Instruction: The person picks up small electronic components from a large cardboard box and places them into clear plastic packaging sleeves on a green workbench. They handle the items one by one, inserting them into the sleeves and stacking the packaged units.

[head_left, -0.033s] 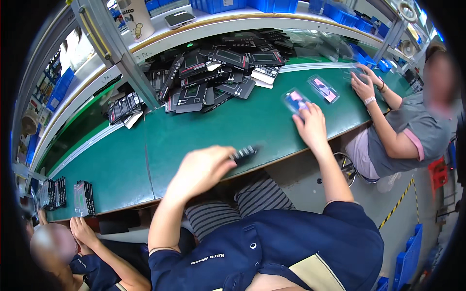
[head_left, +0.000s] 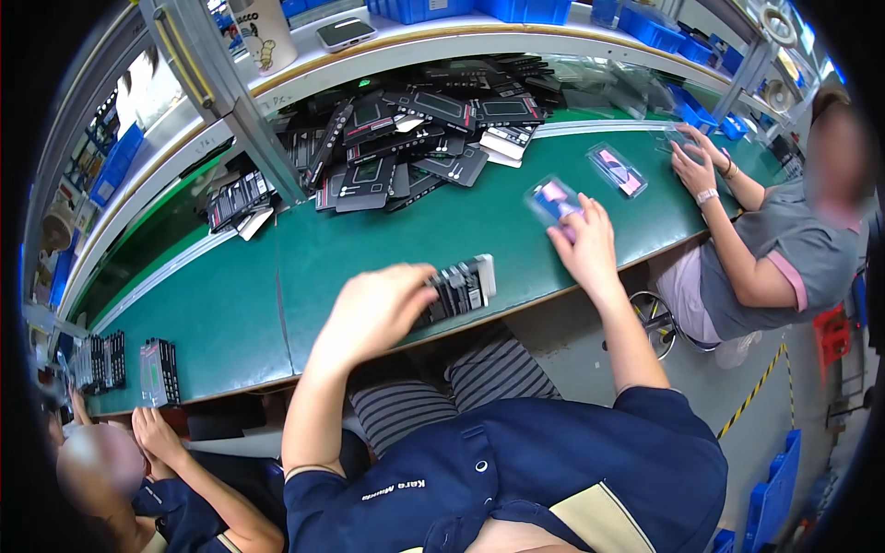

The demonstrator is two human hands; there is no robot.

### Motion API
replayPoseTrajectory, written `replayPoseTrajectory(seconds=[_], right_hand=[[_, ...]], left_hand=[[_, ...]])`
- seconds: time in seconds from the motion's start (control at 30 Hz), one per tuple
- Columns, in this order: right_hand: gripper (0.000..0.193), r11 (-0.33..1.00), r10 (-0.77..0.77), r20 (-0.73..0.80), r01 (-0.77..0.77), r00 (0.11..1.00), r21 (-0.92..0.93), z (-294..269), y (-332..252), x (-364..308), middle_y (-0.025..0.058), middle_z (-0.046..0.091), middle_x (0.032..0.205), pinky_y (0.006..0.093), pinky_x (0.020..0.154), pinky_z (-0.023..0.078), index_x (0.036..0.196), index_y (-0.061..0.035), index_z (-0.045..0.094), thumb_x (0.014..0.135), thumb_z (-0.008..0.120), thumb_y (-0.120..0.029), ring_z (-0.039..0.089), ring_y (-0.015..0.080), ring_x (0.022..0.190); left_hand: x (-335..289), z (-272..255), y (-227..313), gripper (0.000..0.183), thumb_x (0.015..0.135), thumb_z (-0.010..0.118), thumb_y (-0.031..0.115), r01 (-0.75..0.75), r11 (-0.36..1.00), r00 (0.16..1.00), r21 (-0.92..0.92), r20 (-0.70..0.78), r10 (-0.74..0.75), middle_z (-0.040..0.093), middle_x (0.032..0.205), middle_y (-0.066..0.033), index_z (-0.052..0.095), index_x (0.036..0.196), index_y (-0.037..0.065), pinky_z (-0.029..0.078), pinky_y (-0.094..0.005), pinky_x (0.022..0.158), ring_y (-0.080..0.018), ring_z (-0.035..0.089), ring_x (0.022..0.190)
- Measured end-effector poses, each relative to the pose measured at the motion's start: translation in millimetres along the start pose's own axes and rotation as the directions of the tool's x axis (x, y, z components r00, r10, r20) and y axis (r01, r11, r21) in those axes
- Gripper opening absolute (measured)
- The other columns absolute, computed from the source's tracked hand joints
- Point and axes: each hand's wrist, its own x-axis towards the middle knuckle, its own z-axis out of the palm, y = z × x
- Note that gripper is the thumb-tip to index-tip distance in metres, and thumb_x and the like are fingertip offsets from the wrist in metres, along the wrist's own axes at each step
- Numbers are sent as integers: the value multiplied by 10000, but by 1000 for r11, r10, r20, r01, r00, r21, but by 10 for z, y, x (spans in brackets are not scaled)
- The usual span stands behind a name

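Pinching a black box (head_left: 458,288) by its left end in the left hand (head_left: 383,309), wrapping thumb and fingers around it and pointing its white end away from them to the right (blurring a little along the printed side). Gripping the near end of a clear pack (head_left: 550,195) in the right hand (head_left: 587,241), curling the fingers over its edge and showing pink and blue just ahead of the fingertips; leaving any contact with the green tabletop (head_left: 230,304) below impossible to tell. Having a second clear pack (head_left: 618,171) lying just beyond the right fingers, to their right. Facing a co-worker's hands (head_left: 691,170) farther right of those fingers. Facing also a heap of black boxes (head_left: 415,138) well beyond the left fingers, and a smaller stack of boxes (head_left: 241,200) beyond them to the left. Showing upright boxes (head_left: 159,373) well apart from the left fingers, far to their left, just beside another co-worker's hand (head_left: 159,438). Ending, farthest beyond both sets of fingers, at a white shelf (head_left: 396,44) carrying a patterned cup (head_left: 263,37) and blue bins (head_left: 419,9).
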Motion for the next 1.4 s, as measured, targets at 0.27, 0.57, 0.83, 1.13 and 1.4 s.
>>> replayPoseTrajectory(seconds=[0.27,0.57,0.83,1.13,1.4], right_hand=[[356,728,-92,337,-168,937,665,-11,-456,13,98,604,1155,471,1001,358,841,-90,572,566,770,-197,516,326,1126],[557,334,-604,297,-103,739,937,-137,-1108,-8,208,309,1558,470,1197,193,1246,-57,536,715,462,93,270,356,1469],[347,-531,-377,444,-582,813,615,-190,-1559,234,134,610,1272,326,991,460,1324,42,546,1004,515,-90,563,183,1186],[366,-662,-272,371,-452,888,597,-69,-1724,77,140,608,1276,321,1095,362,1317,75,539,998,551,-104,541,178,1209],[273,-469,-220,347,-411,912,782,-191,-1726,95,143,651,1200,326,1013,450,1223,69,598,991,492,-28,610,196,1111]], left_hand=[[-55,477,-351,973,662,815,542,128,979,991,161,29,-134,471,1437,-198,486,1382,-25,347,-453,1134,-394,377,1386],[85,430,-200,881,581,861,382,149,989,988,-21,-23,-150,535,1347,-180,493,1307,43,400,-459,1079,-378,474,1304],[77,701,-36,849,610,947,259,-33,893,652,-450,-687,-322,549,1113,-137,384,1218,77,508,-364,825,-237,594,960],[37,625,14,508,814,794,35,-206,684,611,-700,-638,-468,527,1090,-62,429,1166,57,480,-264,846,-128,560,973],[8,692,125,427,853,755,37,-227,818,597,-528,-739,-312,560,1260,-181,435,1136,51,471,-301,935,-158,573,1046]])
